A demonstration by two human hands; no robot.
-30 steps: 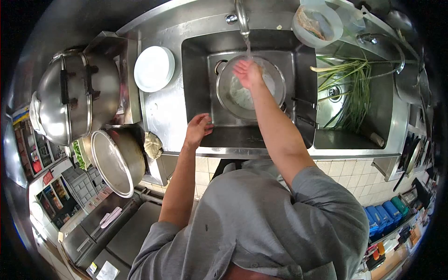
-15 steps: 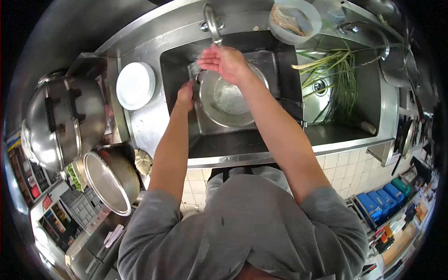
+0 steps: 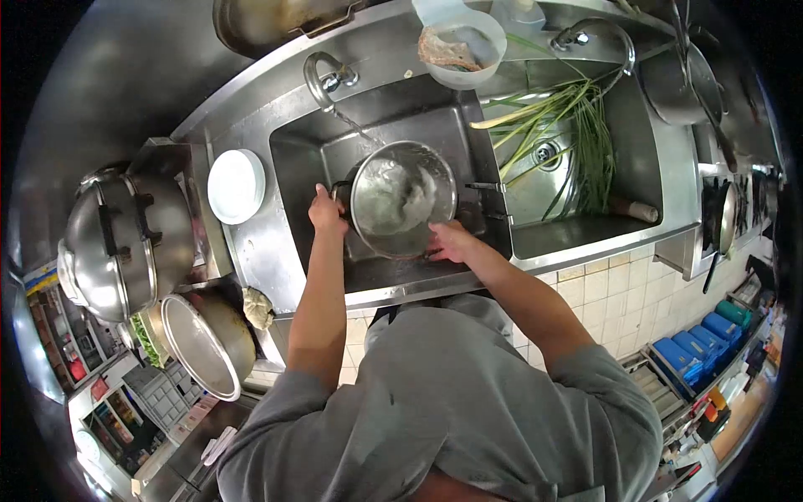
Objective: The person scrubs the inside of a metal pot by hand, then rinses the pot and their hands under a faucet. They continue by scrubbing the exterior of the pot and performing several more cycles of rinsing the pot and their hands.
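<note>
A round metal pot [image 3: 403, 194] with cloudy, moving water in it is in the left sink basin [image 3: 297, 155]. My left hand [image 3: 328, 211] is closed at the pot's dark side handle [image 3: 341, 192]. At the lower right of the pot, my right hand [image 3: 453, 241] has its fingers curled against the outer wall, fingertips partly hidden. From the faucet [image 3: 318, 82] a thin stream of water [image 3: 355, 125] runs down behind the pot's far rim.
Long green onions [image 3: 585, 142] lie in the right basin. A plastic tub [image 3: 485, 74] with something brownish in it stands behind the divider. White stacked plates [image 3: 236, 186] sit left of the sink. Large metal pots [image 3: 201, 343] are at the far left.
My right hand has come down from under the faucet to the pot's lower right side. In view, the sink has shifted left and the faucet is now uncovered, with its stream visible.
</note>
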